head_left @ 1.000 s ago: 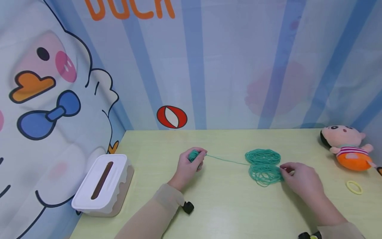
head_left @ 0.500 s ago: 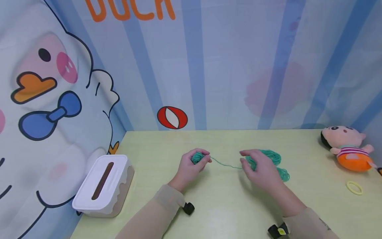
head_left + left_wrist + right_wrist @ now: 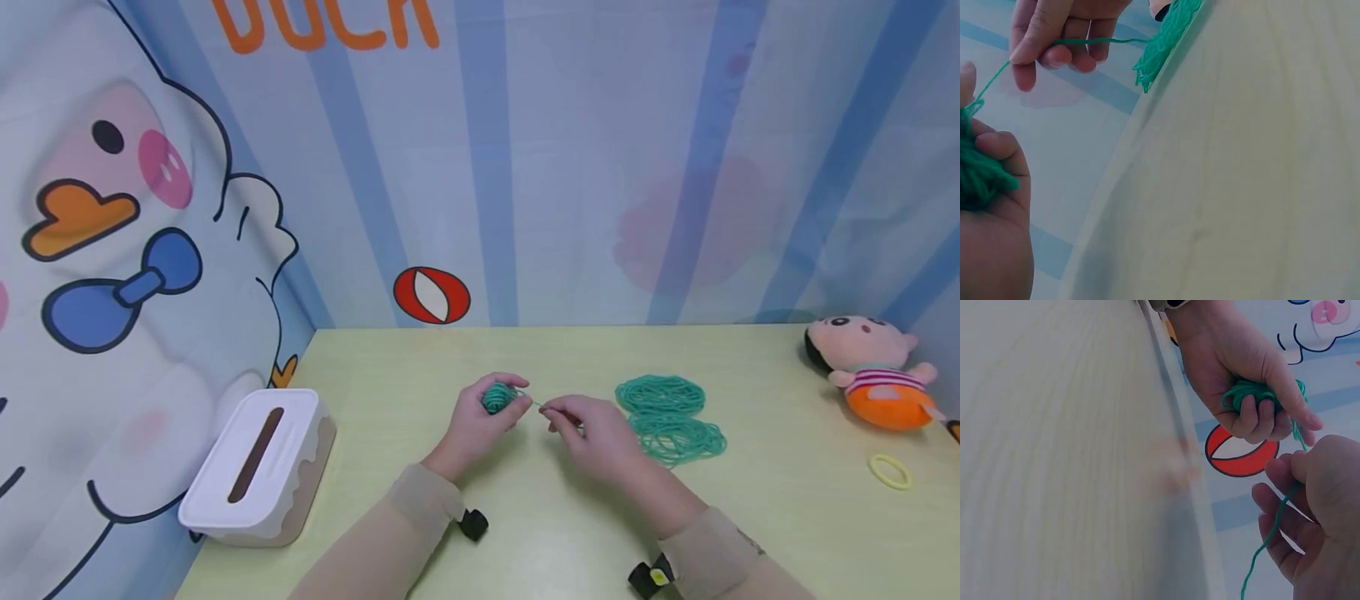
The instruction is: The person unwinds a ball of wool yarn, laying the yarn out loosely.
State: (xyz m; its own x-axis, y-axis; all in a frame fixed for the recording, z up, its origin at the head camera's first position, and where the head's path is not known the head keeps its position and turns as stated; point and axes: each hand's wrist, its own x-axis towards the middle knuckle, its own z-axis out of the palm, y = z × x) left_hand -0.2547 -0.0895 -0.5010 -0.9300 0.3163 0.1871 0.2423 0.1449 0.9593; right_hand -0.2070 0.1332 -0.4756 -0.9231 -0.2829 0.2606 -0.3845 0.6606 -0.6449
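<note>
In the head view my left hand [image 3: 476,425] grips a small ball of green yarn [image 3: 498,398], its fingers curled round it. Close to its right, my right hand [image 3: 596,433] pinches the yarn strand [image 3: 1277,515] between thumb and forefinger. A short taut length runs from the pinch to the ball. From the right hand the strand trails on to a loose pile of green yarn [image 3: 660,394], which lies on the table in two looped bunches. The right wrist view shows the left fingers wrapped round the wound yarn.
A white tissue box [image 3: 258,462] stands at the table's left edge. On the right lie a plush doll [image 3: 877,375] in orange shorts and a yellow ring [image 3: 890,472]. Behind the table [image 3: 540,517] hangs a printed curtain [image 3: 562,167].
My right hand has moved left from the yarn pile, passing over it, to a spot beside the left hand, and now pinches the strand there. My left hand has shifted slightly right.
</note>
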